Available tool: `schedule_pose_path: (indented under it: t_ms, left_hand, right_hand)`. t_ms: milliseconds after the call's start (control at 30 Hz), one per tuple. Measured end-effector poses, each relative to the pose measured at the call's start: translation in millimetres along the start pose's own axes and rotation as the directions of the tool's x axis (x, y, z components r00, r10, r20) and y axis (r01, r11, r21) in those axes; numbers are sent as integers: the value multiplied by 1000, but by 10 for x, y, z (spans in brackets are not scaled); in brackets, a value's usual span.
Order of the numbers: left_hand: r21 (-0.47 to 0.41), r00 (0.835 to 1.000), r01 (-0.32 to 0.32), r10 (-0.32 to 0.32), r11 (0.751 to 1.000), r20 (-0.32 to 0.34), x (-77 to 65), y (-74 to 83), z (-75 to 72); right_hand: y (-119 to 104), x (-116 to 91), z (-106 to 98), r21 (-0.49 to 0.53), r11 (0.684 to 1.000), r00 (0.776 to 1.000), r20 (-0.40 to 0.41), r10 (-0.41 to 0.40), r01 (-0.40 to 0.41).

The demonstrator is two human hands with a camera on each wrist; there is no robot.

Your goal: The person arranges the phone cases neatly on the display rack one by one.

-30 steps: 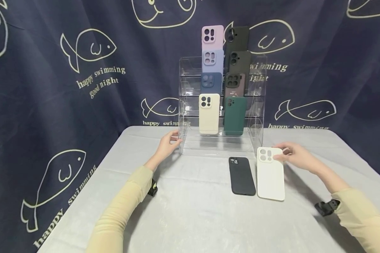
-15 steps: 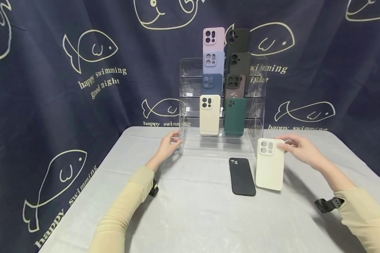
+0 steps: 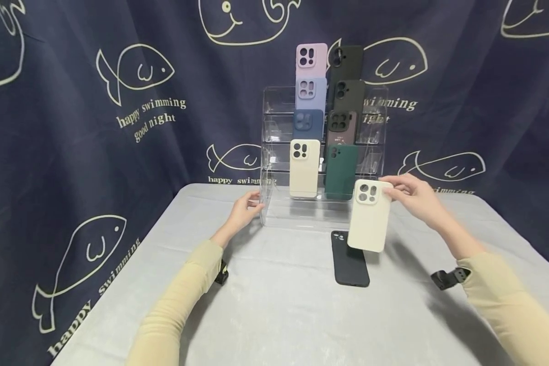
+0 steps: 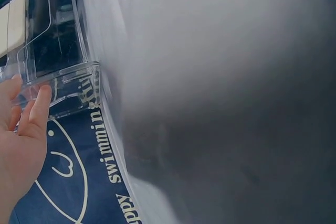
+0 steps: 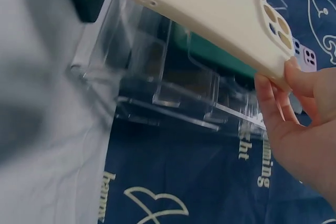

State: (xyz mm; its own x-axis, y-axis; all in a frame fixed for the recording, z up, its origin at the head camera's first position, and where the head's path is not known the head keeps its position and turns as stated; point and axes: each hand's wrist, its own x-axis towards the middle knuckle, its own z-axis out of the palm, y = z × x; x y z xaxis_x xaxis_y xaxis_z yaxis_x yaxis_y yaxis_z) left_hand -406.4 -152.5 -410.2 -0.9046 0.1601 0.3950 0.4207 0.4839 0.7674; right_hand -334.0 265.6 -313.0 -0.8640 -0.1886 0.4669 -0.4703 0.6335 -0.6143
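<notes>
My right hand (image 3: 418, 201) pinches a cream phone case (image 3: 369, 216) by its upper corner, thumb on the back face. The case hangs tilted in front of the lower right of a clear acrylic tiered stand (image 3: 279, 216). In the right wrist view, the cream case (image 5: 210, 17) overlaps the stand and its camera holes face outward. A black phone case (image 3: 349, 262) lies on the table below, its top partly hidden by the cream one. At the stand's left side panel, my left hand (image 3: 242, 211) rests its fingertips; the left wrist view shows the fingers (image 4: 41, 103) against clear plastic.
Two columns of cases stand on the tiers: pink (image 3: 311, 58), light blue, dark blue and cream (image 3: 304, 173) on the left; dark ones, a brownish one and green (image 3: 340, 170) on the right. A navy fish-print curtain (image 3: 142, 127) hangs behind the grey-white table (image 3: 265, 305).
My right hand has lifted the cream case off the table, then carried it up and left toward the stand, over the black case's top. My left hand stays at the stand's side.
</notes>
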Motion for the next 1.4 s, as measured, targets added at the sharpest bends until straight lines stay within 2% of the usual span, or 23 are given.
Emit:
schedule_pose_path:
  t_ms: [300, 533, 767, 933, 1133, 1233, 1400]
  left_hand:
    - [-14, 1000, -5, 5, 1000, -10, -5, -7, 3]
    - [-16, 1000, -8, 8, 1000, -1, -10, -16, 17]
    - [-8, 1000, -21, 21, 1000, 2, 7, -48, 28]
    - [-4, 1000, -19, 19, 1000, 2, 17, -60, 15]
    - [-10, 1000, -20, 20, 1000, 5, 23, -49, 18]
    - [-11, 1000, -17, 17, 1000, 4, 16, -27, 16]
    - [-12, 999, 25, -25, 1000, 21, 2, -6, 11]
  right_hand:
    - [-211, 285, 296, 49, 999, 999, -41, 5, -3]
    - [-287, 498, 548, 37, 999, 999, -49, -9, 11]
    - [-371, 689, 790, 103, 995, 998, -59, -9, 15]
    - [-413, 764, 956, 158, 986, 997, -65, -39, 49]
    - [-390, 827, 1086, 191, 978, 992, -114, -58, 79]
    - [-365, 858, 1132, 194, 978, 993, -101, -55, 74]
    - [-346, 892, 1197, 185, 981, 998, -51, -47, 55]
